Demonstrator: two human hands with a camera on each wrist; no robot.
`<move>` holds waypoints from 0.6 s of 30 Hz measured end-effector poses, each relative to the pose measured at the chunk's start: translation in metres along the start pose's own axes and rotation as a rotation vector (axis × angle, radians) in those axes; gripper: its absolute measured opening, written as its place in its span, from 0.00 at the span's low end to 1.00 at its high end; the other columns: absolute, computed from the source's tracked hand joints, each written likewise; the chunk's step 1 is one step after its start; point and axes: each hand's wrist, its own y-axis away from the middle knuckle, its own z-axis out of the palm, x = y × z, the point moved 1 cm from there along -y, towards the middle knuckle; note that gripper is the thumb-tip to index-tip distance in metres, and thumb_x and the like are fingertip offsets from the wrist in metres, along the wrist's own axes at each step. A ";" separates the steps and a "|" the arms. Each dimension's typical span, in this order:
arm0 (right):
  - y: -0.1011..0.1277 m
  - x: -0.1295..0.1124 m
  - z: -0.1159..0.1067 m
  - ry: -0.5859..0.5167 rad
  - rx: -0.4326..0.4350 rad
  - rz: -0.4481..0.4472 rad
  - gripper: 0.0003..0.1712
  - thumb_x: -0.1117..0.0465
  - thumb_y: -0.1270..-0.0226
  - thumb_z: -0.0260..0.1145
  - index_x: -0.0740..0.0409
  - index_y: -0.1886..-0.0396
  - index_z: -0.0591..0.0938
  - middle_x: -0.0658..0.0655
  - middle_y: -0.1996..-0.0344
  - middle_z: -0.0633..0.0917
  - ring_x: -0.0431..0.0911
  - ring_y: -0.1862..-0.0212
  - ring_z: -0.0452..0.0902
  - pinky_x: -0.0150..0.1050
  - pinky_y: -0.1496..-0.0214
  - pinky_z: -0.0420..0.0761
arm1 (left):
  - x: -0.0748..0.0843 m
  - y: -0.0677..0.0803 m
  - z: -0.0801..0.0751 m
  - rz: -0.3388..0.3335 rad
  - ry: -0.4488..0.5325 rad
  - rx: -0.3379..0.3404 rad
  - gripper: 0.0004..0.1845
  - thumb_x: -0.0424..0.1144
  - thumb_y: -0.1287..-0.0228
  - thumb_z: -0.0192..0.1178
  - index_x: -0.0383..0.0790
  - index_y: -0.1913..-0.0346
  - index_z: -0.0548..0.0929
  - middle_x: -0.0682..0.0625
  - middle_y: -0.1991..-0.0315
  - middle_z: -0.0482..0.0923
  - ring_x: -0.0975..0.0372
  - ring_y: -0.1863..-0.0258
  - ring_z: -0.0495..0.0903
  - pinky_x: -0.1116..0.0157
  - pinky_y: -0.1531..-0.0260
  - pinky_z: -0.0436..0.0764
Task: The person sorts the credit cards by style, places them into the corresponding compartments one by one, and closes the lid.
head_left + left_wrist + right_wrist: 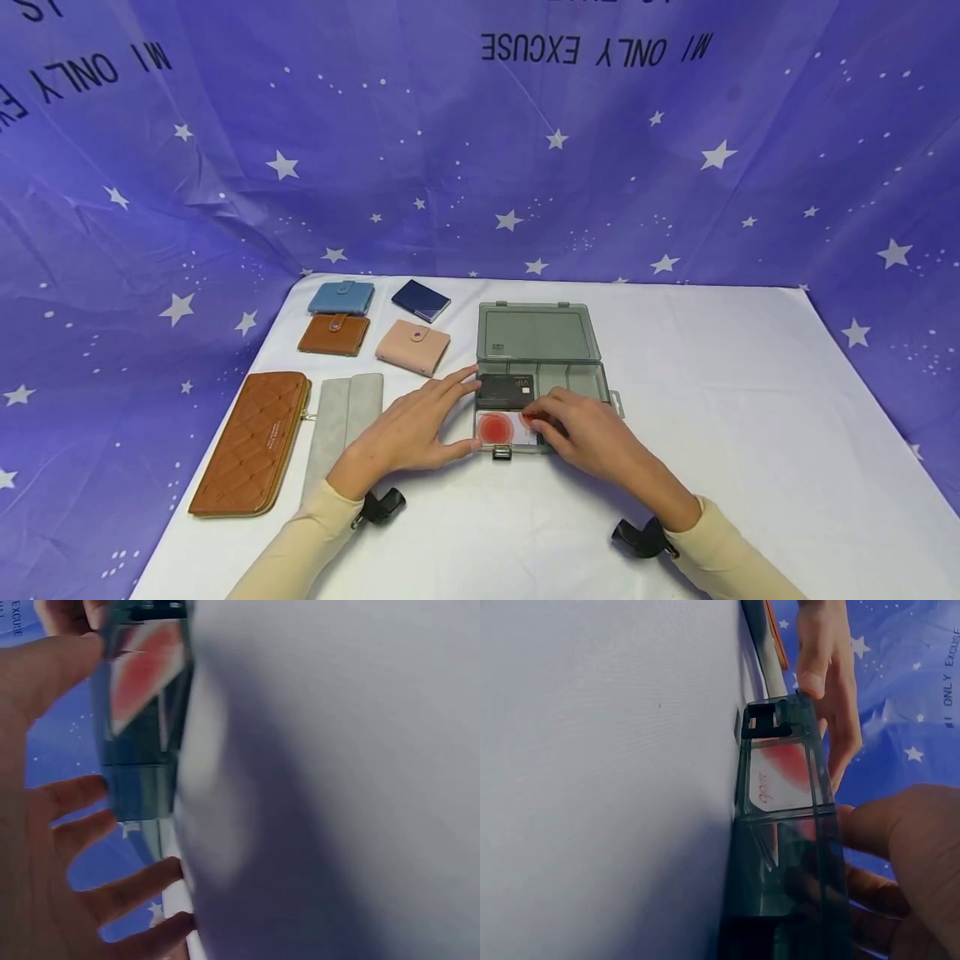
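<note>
A translucent grey-green plastic organizer box [573,379] lies with its hinged lid [536,329] folded back. Inside on the left sits a black VIP card [506,390]; in front of it is a white card with red circles [496,429]. My right hand [588,429] reaches over the front right part of the box, thumb and fingertips pinching the card's right end. Spread fingers of my left hand [420,421] rest along the box's left side, with the thumb at the front left corner. Through the wall in the right wrist view, the card [780,776] shows behind the latch [769,720].
Left of the box lie a blue card holder [341,298], a brown one [334,335], a pink one [412,347] and a navy case [421,300]. A grey wallet [348,408] and a brown quilted zip wallet [251,442] lie nearer the left edge of the white-covered table [750,433].
</note>
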 end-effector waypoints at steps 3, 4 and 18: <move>0.000 -0.004 -0.002 0.083 -0.022 -0.011 0.13 0.55 0.25 0.74 0.49 0.45 0.91 0.48 0.56 0.90 0.43 0.60 0.88 0.42 0.63 0.86 | 0.003 -0.003 -0.010 -0.016 0.041 -0.050 0.47 0.68 0.30 0.65 0.45 0.18 0.68 0.51 0.14 0.56 0.53 0.21 0.68 0.46 0.35 0.81; -0.001 -0.005 -0.003 0.111 -0.030 -0.021 0.14 0.55 0.25 0.74 0.49 0.44 0.91 0.49 0.55 0.90 0.44 0.59 0.89 0.43 0.63 0.86 | 0.005 -0.005 -0.014 -0.028 0.057 -0.073 0.47 0.68 0.31 0.66 0.45 0.18 0.68 0.50 0.14 0.56 0.52 0.21 0.68 0.45 0.36 0.81; -0.030 0.049 -0.066 -0.274 0.022 0.185 0.30 0.51 0.15 0.63 0.61 0.22 0.74 0.64 0.32 0.83 0.62 0.34 0.81 0.61 0.35 0.81 | 0.017 -0.076 -0.056 -0.302 0.418 0.080 0.41 0.58 0.18 0.57 0.38 0.15 0.59 0.35 0.18 0.62 0.42 0.20 0.65 0.43 0.24 0.69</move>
